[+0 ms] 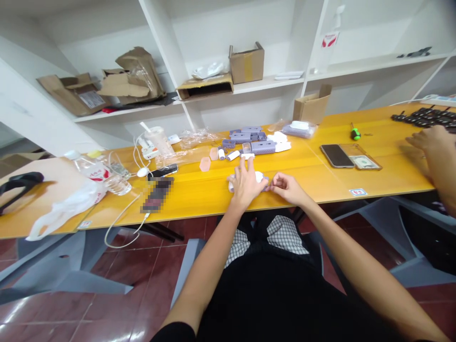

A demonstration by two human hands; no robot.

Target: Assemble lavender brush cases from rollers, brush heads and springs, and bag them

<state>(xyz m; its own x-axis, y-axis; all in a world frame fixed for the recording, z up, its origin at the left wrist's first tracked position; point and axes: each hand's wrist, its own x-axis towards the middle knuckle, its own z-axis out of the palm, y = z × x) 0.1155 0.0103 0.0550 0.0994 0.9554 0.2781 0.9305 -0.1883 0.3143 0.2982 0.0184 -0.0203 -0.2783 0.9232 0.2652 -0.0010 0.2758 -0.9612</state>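
Yellow table (purple parts atop)

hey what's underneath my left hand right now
White and purple parts show at the edges of your left hand. The hand covers what lies between, so whether they're one piece can't be seen.

At 12 o'clock, straight up from the middle of the view, brown is seen on the box, with a yellow-tan stripe down it. The shelves are painted white. At 1 o'clock, light purple is shown by the plastic parts. Between 2 and 3, bright green and black are worn by the screwdriver. Near the middle, white and light purple are seen on the small piece. At 5 o'clock, the trousers are marked with little black-and-white checks. At 7, dark red is crossed by pale lines on the floor tiles. At 9, red and white are printed on the bottle label.
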